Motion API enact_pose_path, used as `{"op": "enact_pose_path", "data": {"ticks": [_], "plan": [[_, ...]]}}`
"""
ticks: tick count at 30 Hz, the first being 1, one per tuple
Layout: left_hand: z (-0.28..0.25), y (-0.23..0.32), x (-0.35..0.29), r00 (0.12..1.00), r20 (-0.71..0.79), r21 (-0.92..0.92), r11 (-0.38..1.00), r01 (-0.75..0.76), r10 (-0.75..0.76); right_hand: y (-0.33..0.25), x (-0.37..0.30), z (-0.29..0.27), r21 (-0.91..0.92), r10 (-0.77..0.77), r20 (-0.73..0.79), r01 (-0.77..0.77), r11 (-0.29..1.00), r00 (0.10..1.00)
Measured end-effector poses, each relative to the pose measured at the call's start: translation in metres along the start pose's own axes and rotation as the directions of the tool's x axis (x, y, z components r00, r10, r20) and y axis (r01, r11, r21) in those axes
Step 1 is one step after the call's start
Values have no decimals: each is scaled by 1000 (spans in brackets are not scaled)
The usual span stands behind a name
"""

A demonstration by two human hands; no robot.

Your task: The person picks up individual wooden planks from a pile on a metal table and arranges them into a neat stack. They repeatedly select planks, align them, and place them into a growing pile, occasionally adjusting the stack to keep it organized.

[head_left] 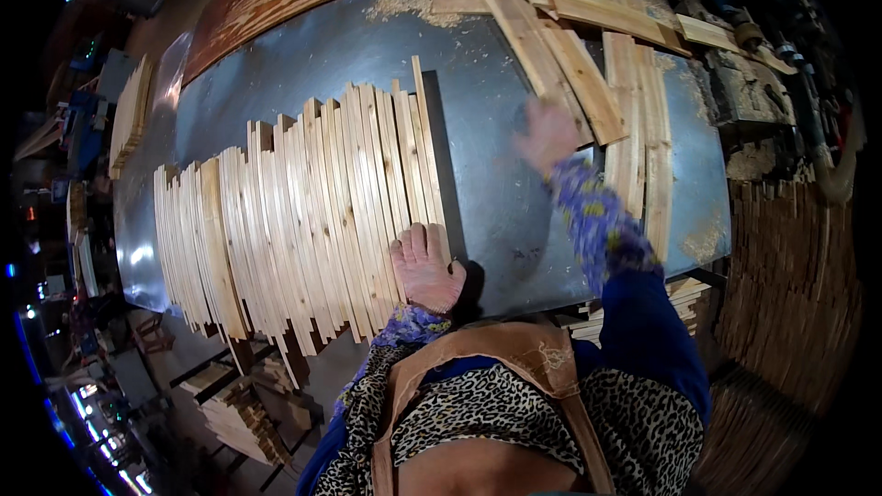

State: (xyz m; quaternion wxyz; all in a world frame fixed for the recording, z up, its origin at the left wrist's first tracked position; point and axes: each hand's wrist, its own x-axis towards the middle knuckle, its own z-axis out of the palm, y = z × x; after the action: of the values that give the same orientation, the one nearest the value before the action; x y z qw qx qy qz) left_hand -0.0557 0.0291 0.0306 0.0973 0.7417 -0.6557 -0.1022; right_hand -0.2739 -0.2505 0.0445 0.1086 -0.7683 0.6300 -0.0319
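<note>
A long row of narrow wooden strips [285, 220] stands packed side by side on the grey metal table [501, 248]. My left hand [427, 266] lies against the right end of this row, fingers stretched out over the last strips. One strip [426, 142] at that end rises farther than its neighbours. Smeared by motion, my right hand [549, 133] is at the near end of a slanting wooden board [525, 41]; whether it touches the board I cannot tell. A second board [583, 83] lies just right of it.
Several boards [634, 129] lie lengthwise at the table's right, with more crossing at the far side. Sawdust [413, 5] is scattered there. Machinery [749, 83] borders the far right. Large wood stacks [781, 266] stand right of the table, and a lower stack [243, 418] sits below its left side.
</note>
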Motion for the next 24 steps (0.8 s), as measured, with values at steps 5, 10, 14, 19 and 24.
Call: {"op": "enact_pose_path", "data": {"ticks": [5,10,14,19,24], "plan": [[-27,18,17,992,124,52,999,-3,-3,77,91,4,-58,229,131,-223,973,965],[-25,17,19,997,79,17,1000,-3,1,40,74,-49,163,156,314,-215,963,937],[-9,10,25,998,-47,-83,995,-54,50,0,-37,10,391,-191,379,31,920,905],[-8,14,44,996,-63,24,998,-54,56,-50,-93,12,318,-536,577,435,843,616],[-28,24,48,993,117,56,998,23,-30,76,75,-27,-229,45,-114,-70,971,992]]}}
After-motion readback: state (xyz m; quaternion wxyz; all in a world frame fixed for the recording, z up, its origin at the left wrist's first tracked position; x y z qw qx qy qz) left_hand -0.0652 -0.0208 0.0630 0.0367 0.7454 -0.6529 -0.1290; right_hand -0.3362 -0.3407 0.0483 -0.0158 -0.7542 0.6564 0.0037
